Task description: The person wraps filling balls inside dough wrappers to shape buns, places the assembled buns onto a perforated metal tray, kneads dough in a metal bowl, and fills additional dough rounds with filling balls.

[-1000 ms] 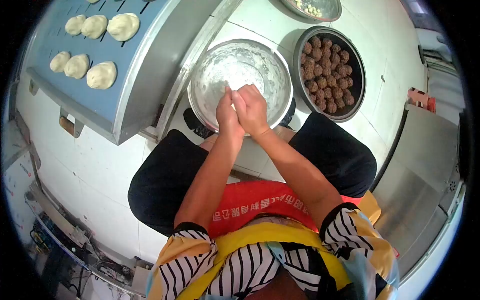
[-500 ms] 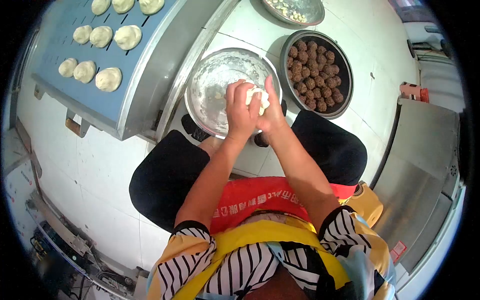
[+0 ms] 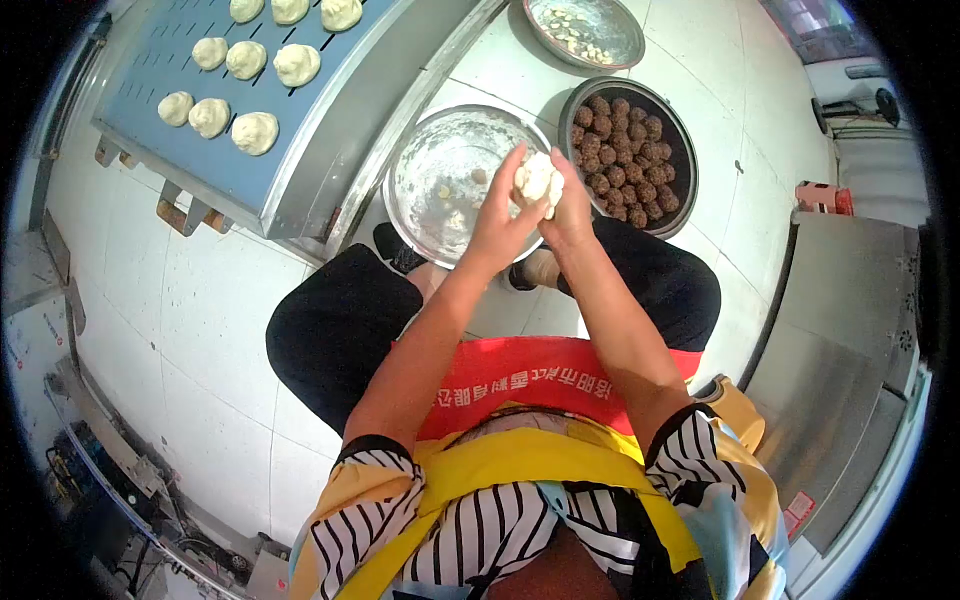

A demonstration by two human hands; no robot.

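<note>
Nine pale lumps point(image 3: 246, 60) set out in view, another in your hands
Left: nine in rows on the blue slotted surface point(image 3: 160, 70). Middle: floury metal bowl point(image 3: 420, 160), your left hand point(image 3: 496, 226) and right hand point(image 3: 572, 212) cupped around a doughy lump point(image 3: 538, 180) over its right side. Right: dark balls point(image 3: 625, 165) in the pot point(image 3: 682, 142), plenty apparently unused.

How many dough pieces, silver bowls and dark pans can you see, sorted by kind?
Dough balls on the blue surface: 9
Held dough lump: 1
Silver bowls: 2
Dark pan: 1
Total: 13
</note>
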